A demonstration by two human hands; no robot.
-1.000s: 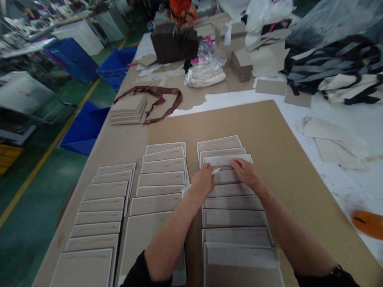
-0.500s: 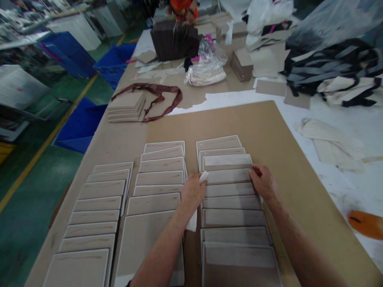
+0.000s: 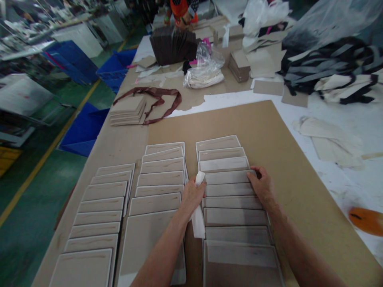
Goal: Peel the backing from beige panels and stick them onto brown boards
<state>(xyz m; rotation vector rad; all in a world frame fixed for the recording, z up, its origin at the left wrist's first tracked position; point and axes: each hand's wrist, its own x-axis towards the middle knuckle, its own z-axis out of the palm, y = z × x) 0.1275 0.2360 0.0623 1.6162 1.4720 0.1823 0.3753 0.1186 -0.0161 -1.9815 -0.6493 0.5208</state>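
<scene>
Three columns of overlapping flat beige panels with pale edges lie before me. In the right column, my right hand (image 3: pixel 263 188) pinches the upper right corner of one panel (image 3: pixel 227 177). At that panel's left edge is my left hand (image 3: pixel 193 194), its fingers closed round a white strip (image 3: pixel 198 224) that hangs down between the columns. Just above the held panel lies a panel with a whitish upper band (image 3: pixel 223 164). The left hand's fingertips are partly hidden by the strip. The middle column's large front panel (image 3: pixel 152 239) is partly behind my left forearm.
A brown board (image 3: pixel 293 191) lies under the columns. Farther back are a stack of beige pieces (image 3: pixel 127 113), a brown strap (image 3: pixel 172 113) and a plastic-wrapped bundle (image 3: pixel 205 77). An orange object (image 3: pixel 366 221) lies at right. Another person (image 3: pixel 181 12) stands at the far end.
Both hands have shifted slightly, and the panel between them has moved down, showing the whitish-banded panel behind it. The white strip now hangs farther right, beside the right column.
</scene>
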